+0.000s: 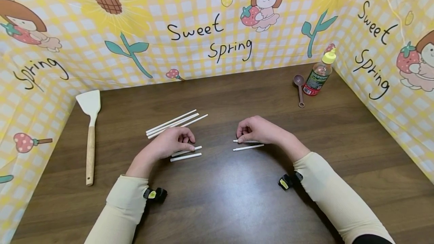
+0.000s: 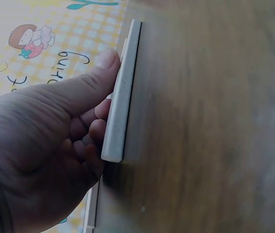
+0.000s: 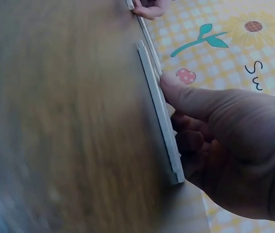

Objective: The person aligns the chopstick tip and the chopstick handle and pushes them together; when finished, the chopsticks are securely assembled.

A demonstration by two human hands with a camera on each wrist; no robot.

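Note:
My left hand (image 1: 171,140), its fingers curled, pinches a short white stick (image 1: 198,147) low over the brown table. Just nearer lies another short white stick (image 1: 185,157); the left wrist view shows it large, partly hiding the held one. To the right, my right hand (image 1: 259,130) pinches a thinner white stick (image 1: 235,141), whose small narrowed tip pokes out past the thumb. A similar thin stick (image 1: 248,147) with a stepped end lies parallel on the near side. In the right wrist view this stick (image 3: 159,111) runs beside the thumb.
Several long white sticks (image 1: 173,122) lie beyond my left hand. A white spatula (image 1: 90,134) with a wooden handle rests at the left. At the back right are a brown measuring spoon (image 1: 300,89) and a yellow-capped bottle (image 1: 318,76). Patterned cloth (image 1: 190,6) walls the table.

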